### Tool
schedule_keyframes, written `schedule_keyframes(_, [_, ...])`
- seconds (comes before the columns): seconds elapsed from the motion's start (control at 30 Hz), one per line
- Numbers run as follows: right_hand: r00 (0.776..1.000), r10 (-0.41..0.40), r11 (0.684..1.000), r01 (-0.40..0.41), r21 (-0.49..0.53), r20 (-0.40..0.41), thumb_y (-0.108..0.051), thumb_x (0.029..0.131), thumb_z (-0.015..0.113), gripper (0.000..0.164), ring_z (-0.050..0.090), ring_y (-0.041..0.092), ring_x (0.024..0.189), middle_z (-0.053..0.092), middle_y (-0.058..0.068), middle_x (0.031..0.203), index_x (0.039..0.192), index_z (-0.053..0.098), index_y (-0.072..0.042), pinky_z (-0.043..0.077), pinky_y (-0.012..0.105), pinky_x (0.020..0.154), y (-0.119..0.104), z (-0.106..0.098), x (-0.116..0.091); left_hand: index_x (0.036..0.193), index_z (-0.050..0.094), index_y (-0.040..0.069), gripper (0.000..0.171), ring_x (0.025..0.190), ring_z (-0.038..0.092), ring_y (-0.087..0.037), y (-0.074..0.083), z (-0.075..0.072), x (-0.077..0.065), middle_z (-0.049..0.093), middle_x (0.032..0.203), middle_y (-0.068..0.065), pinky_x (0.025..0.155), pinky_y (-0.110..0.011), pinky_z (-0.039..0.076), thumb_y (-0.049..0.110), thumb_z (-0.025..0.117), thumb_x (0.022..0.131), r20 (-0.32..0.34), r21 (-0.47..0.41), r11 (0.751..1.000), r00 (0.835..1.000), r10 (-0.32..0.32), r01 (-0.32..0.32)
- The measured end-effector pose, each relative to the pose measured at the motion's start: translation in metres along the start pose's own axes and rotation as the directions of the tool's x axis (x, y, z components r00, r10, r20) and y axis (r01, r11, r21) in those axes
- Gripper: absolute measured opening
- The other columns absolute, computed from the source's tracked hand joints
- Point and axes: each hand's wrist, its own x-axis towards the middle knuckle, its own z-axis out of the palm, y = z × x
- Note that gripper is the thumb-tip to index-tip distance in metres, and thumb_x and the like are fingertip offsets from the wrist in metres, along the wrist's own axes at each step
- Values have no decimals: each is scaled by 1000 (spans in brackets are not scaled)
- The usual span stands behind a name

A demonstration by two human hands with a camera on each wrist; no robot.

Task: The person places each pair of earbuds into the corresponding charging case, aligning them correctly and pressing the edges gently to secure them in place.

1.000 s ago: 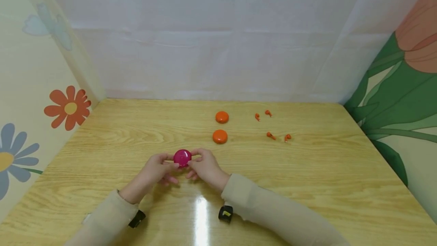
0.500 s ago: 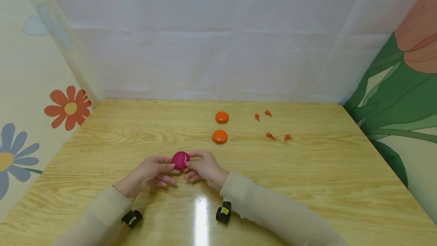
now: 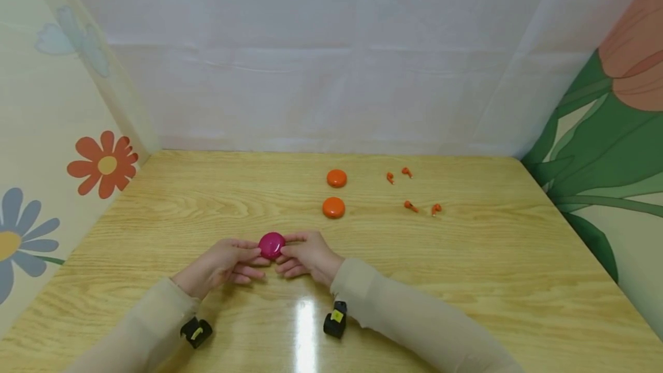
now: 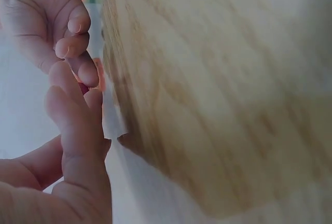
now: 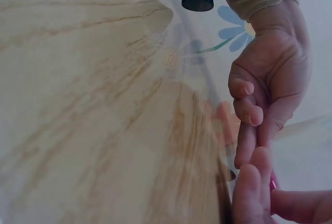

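Observation:
A glossy magenta round case (image 3: 271, 245), its lid closed, is held between both hands just over the table. My left hand (image 3: 225, 263) pinches its left side with thumb and forefinger, and the lower fingers spread loosely beneath. From the right, my right hand (image 3: 309, 257) pinches the other edge the same way. Each wrist view shows only a sliver of the case, as fingers hide the rest. Beyond the hands lie two orange round cases (image 3: 334, 208), one behind the other. To their right are several orange earbuds (image 3: 411, 206), set out in two pairs.
The wood-grain table (image 3: 492, 258) runs back to a white cloth backdrop (image 3: 331, 73). Flower-printed panels (image 3: 611, 148) stand at both sides. A black wrist camera (image 3: 335, 320) hangs under the right sleeve, another (image 3: 196, 332) under the left.
Both hands have shifted slightly left and toward the person, carrying the magenta case with them. The orange cases and earbuds have stayed in place.

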Motion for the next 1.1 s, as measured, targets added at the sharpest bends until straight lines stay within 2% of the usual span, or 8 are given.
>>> schedule_keyframes(0.27, [1000, 19, 1000, -19, -17, -19, 3, 98, 58, 31, 65, 13, 54, 74, 23, 90, 128, 57, 5, 56, 24, 51, 2, 2, 2, 129, 51, -19, 35, 72, 74, -12, 0, 1, 1, 77, 96, -13, 62, -24, 58, 7, 46, 106, -34, 26, 1000, 999, -14, 14])
schedule_keyframes(0.6, [999, 38, 999, -38, -31, -15, 3, 98, 57, 29, 64, 12, 53, 74, 22, 88, 127, 57, 4, 55, 23, 49, 1, 1, 3, 128, 49, -23, 34, 73, 74, -11, -2, 0, 3, 77, 87, -10, 63, -23, 58, 3, 45, 106, -18, -2, 1000, 1000, -26, 26])
schedule_keyframes(0.73, [1000, 28, 999, -28, -33, -10, 4, 97, 57, 34, 64, 12, 54, 74, 21, 88, 132, 54, 6, 55, 23, 50, 2, -2, 2, 133, 38, -27, 42, 75, 74, -12, -3, -1, 0, 77, 94, -15, 63, -23, 58, 3, 44, 105, -17, 46, 999, 1000, -5, 6])
schedule_keyframes(0.87, [1000, 9, 999, -9, -34, -13, 5, 97, 58, 39, 65, 12, 54, 74, 22, 89, 135, 52, 7, 56, 24, 51, 3, -9, -2, 139, 27, -26, 49, 76, 74, -13, -5, 0, -7, 76, 99, -17, 61, -24, 57, 3, 45, 105, -43, 86, 996, 999, 25, -21])
schedule_keyframes(1.1, [999, -32, 998, 32, -47, -5, 0, 98, 57, 36, 66, 11, 58, 74, 15, 84, 134, 53, 7, 58, 25, 56, -2, -28, -10, 139, 32, -21, 48, 71, 74, -15, 2, 9, -18, 76, 98, -17, 59, -26, 57, 8, 48, 105, -103, 131, 987, 989, 111, -97])
